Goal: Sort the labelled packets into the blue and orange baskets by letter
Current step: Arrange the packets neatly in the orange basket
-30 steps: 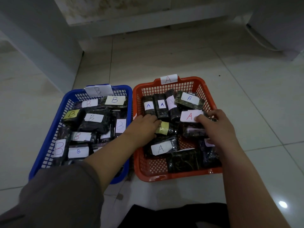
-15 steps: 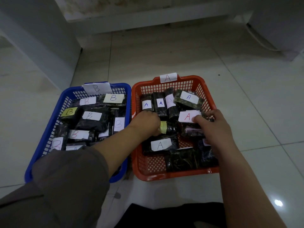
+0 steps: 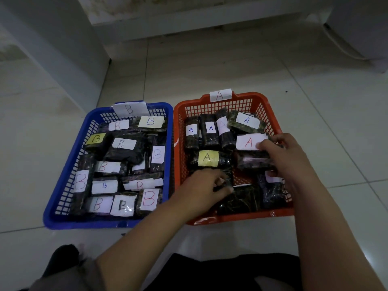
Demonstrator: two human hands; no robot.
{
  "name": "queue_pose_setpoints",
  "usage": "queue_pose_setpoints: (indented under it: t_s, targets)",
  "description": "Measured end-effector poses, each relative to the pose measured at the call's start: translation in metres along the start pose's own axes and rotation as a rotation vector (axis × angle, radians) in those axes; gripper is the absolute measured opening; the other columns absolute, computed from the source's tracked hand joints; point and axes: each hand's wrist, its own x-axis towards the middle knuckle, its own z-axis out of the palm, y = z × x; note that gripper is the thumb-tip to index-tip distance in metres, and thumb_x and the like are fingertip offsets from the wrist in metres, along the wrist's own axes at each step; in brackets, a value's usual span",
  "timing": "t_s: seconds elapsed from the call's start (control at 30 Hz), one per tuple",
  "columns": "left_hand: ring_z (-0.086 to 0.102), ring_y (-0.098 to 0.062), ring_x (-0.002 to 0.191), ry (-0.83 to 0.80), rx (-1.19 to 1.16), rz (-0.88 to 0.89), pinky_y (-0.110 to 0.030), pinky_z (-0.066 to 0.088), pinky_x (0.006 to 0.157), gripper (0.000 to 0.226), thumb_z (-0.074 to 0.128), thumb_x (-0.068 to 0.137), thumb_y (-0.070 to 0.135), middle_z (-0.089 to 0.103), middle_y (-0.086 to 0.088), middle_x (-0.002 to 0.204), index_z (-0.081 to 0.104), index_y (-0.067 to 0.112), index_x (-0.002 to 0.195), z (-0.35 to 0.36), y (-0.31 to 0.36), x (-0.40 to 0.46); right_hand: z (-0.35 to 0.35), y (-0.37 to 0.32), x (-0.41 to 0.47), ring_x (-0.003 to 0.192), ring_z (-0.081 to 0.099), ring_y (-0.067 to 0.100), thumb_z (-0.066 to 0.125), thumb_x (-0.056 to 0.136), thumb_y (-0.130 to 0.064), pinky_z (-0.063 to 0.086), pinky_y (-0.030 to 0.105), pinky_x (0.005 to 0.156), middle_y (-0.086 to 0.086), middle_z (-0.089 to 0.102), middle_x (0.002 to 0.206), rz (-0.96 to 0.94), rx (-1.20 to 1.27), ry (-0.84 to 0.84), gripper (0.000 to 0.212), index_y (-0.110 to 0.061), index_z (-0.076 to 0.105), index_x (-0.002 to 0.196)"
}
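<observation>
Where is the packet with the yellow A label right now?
In the head view, the yellow-labelled A packet lies in the orange basket, left of centre, just beyond the left hand and below the upright row of A packets.

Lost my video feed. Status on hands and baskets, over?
Both hands in orange basket: left hand gripping a dark packet, right hand on red-A packet. Blue basket holds B packets. Nothing in the way.
</observation>
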Motion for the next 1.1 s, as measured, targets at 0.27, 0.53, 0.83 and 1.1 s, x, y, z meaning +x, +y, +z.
queue_pose_setpoints:
  t_s: [0.27,0.53,0.83,1.1]
  targets:
    - [0.05,-0.015,0.106,-0.036,0.068,0.024,-0.028,0.044,0.089,0.039,0.072,0.078,0.012,0.052,0.0,0.113,0.058,0.021,0.113,0.015,0.007,0.01,-0.013,0.004,0.002,0.076,0.066,0.023,0.07,0.077,-0.025,0.049,0.028,0.05,0.002,0.063,0.1,-0.016,0.082,-0.097,0.022,-0.028,0.056,0.094]
    - [0.047,-0.002,0.093,0.026,0.031,0.051,-0.02,0.044,0.078,0.035,0.066,0.076,0.004,0.045,0.011,0.1,0.053,0.033,0.091,-0.026,-0.015,-0.018,-0.023,-0.001,0.001,0.077,0.062,0.024,0.059,0.084,-0.021,0.048,0.034,0.057,0.007,0.062,0.097,0.038,0.229,-0.203,0.012,-0.019,0.056,0.096]
    - [0.046,-0.004,0.094,-0.133,0.221,0.114,-0.025,0.045,0.08,0.03,0.073,0.076,0.006,0.047,0.011,0.103,0.055,0.023,0.093,-0.029,-0.028,-0.029,-0.022,0.001,-0.001,0.085,0.063,0.026,0.062,0.082,-0.02,0.049,0.034,0.06,0.006,0.064,0.1,0.041,0.165,-0.261,0.007,-0.022,0.056,0.084]
    - [0.049,-0.001,0.089,-0.192,0.235,0.129,-0.015,0.041,0.076,0.045,0.064,0.086,0.015,0.059,0.009,0.111,0.053,0.03,0.128,-0.039,-0.02,-0.023,-0.02,0.001,-0.002,0.088,0.064,0.026,0.063,0.083,-0.019,0.05,0.036,0.065,0.004,0.066,0.099,0.04,0.136,-0.264,0.011,-0.023,0.053,0.082]
